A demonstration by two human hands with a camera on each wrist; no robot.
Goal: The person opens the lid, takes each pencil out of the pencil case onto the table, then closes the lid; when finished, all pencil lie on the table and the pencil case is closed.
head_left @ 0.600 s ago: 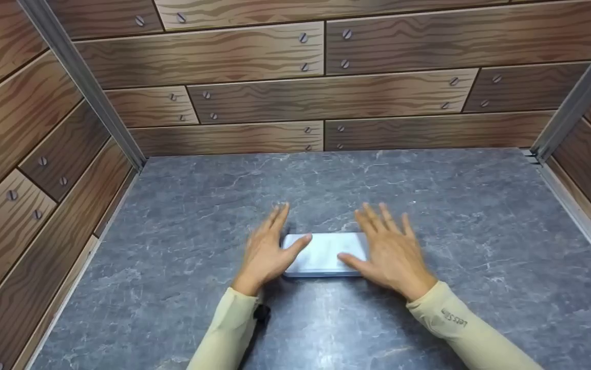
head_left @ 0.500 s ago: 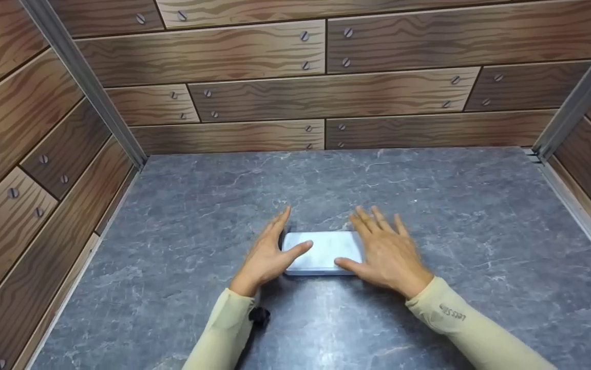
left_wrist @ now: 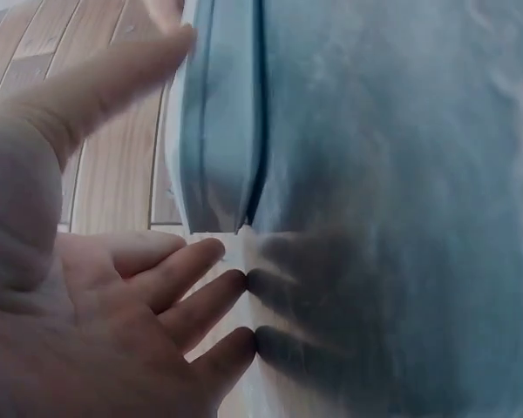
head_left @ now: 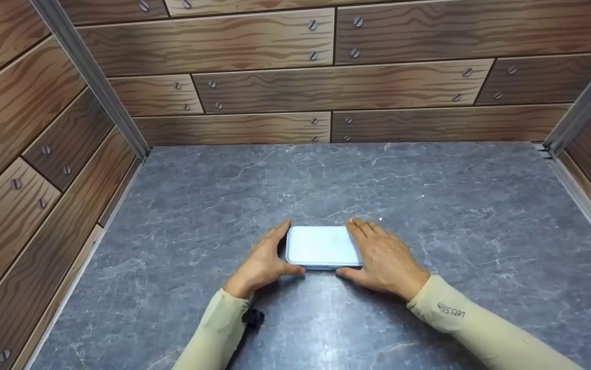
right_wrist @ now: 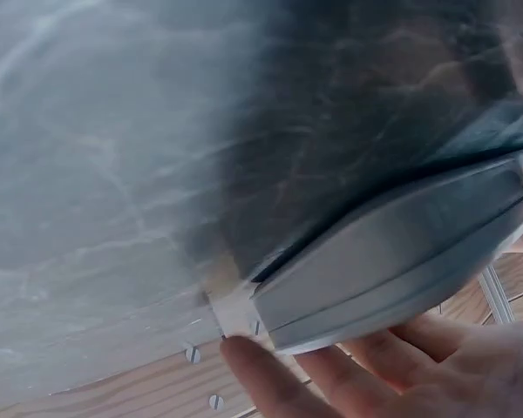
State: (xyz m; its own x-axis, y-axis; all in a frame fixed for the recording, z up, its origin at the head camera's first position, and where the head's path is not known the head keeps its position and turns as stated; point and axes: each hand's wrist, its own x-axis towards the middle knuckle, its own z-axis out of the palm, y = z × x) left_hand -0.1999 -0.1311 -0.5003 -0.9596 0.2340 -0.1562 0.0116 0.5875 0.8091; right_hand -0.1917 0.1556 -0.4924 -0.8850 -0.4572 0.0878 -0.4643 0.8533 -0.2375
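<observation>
A flat pale-blue box with rounded corners and a seam along its side lies on the grey marbled table, its long side toward me. My left hand is at its left end: the thumb lies along the front edge and the relaxed fingers reach down past the end to the table. At the right end, my right hand spans the box from front to back, thumb at the front edge, fingers over the far right corner. The right palm hides that end in the head view.
Wood-pattern panels with metal corner posts enclose the table at the back and both sides. A small black object is by the left wrist. Light glares off the tabletop in front of the box.
Both hands have come down from above the box and closed in on its ends. The thumbs have moved from over the top to the front edge. The view has tilted slightly downward.
</observation>
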